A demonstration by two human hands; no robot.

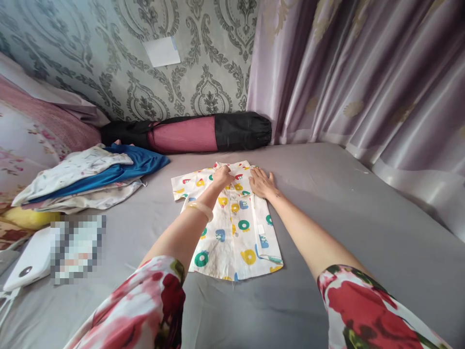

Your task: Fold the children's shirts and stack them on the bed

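Note:
A small white short-sleeved shirt (232, 242) with colourful printed figures lies flat, collar pointing away from me. Its right side is folded inward in a long strip, while the left sleeve stays spread out. My left hand (223, 176), with a pale bangle on the wrist, is closed on the shirt just below the collar; its fingertips are partly hidden. Flat on the folded right shoulder rests my right hand (262, 182), fingers stretched out.
Under the shirt is a grey bed sheet (327, 203). Folded clothes (90, 177) are stacked at the left, near a white device (34, 257) with a cable and a blurred packet (78, 249). A black and pink rolled bag (181, 134) lies along the wall; curtains (327, 72) hang at the right.

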